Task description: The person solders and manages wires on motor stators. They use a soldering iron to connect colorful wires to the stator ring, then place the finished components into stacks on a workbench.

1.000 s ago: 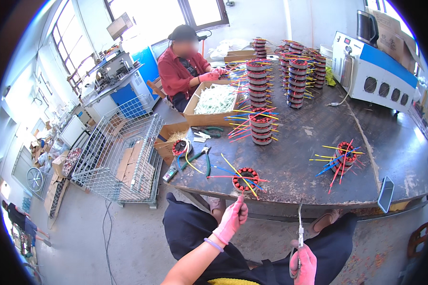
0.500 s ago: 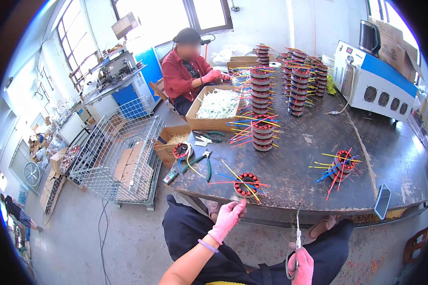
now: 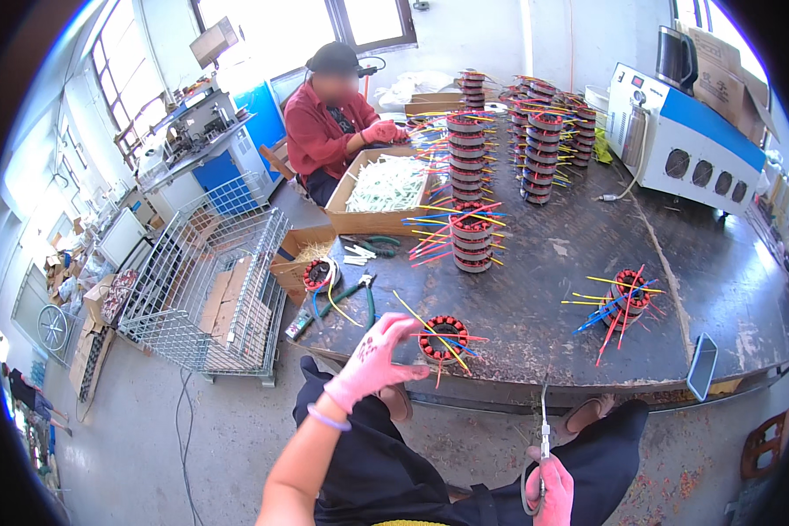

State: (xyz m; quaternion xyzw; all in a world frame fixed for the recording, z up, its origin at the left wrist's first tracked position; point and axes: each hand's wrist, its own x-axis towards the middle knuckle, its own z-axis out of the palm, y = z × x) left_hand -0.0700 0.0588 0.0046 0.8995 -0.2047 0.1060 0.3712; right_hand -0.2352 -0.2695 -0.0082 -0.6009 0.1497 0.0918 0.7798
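A motor stator (image 3: 427, 342) with a ring of red windings and red, yellow and blue leads lies near the table's front edge. Beside its left side is my left hand (image 3: 379, 358), in a pink glove, thumb and fingers apart and holding nothing. One short red lead hangs down from the stator's near side. Below the table edge, my gloved right hand (image 3: 550, 491) is wrapped round a slim metal torch-like tool (image 3: 546, 434), its thin tip pointing up toward the table edge. A grey hose loops beside that hand.
Stacked stators (image 3: 472, 237) stand mid-table, and another small stack (image 3: 629, 294) sits at right. Green-handled pliers (image 3: 368, 298) and a single stator (image 3: 316, 275) lie left. A phone (image 3: 702, 366) rests at the front edge. Across the table, a co-worker (image 3: 333, 123) sits by a carton (image 3: 377, 221).
My left hand has left the stator's near edge, where its fingers were pinched at a red lead, and moved up and left, opening. My right hand keeps its grip; the view has shifted slightly.
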